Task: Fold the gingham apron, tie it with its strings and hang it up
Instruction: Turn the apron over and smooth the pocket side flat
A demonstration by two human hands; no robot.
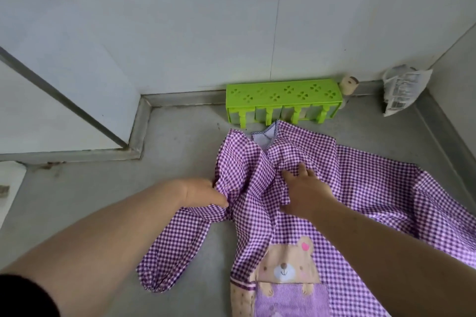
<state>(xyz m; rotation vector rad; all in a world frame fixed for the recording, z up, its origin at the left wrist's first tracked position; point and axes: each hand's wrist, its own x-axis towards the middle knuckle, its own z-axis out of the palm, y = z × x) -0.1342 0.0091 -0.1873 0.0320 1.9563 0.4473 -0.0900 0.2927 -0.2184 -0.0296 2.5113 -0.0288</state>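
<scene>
- Nearest, the apron (296, 213) lies spread on the counter (180, 252), sleeve trailing near left.
- Left hand (203, 193) pinches the sleeve's shoulder; right hand (304, 188) presses flat, fingers straight.
- Early days, I'd say: folding barely begun, tying and hanging left.

A grey desk (180, 141) runs to pale walls (195, 41). A green rack (283, 100) with clover cut-outs stands against the back wall. Just beside its right end sits a small beige figurine (349, 85). Farther right, a crumpled printed packet (401, 90) leans in the corner.
</scene>
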